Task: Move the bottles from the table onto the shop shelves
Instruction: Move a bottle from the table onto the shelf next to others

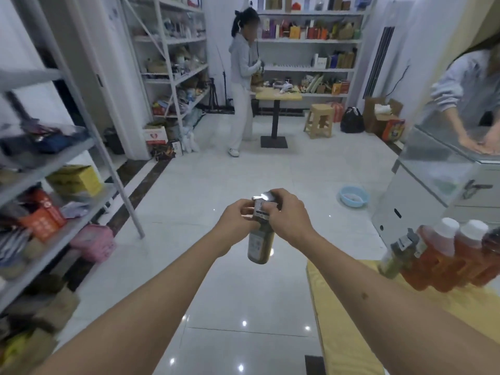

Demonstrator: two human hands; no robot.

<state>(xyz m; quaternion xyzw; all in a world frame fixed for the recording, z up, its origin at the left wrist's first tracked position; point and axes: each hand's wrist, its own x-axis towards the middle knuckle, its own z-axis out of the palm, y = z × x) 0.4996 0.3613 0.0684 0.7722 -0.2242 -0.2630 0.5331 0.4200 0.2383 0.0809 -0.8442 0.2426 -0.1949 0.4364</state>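
I hold a brown bottle (260, 244) with a white label out in front of me above the floor. My left hand (238, 217) grips its neck from the left, and my right hand (289, 215) wraps the cap end from the right. On the yellow table (351, 334) at the lower right stand several more bottles: a dark greenish one (397, 255) and orange ones with white caps (443, 255). Grey shop shelves (54, 169) run along the left side, crowded with boxes and packets.
A person in a grey hoodie (242, 77) stands at a small wooden table (278, 96) ahead. Another person's hands (476, 143) rest on a glass counter (443, 169) at right. A blue basin (353, 195) and a stool (319, 120) sit on the white tiled floor.
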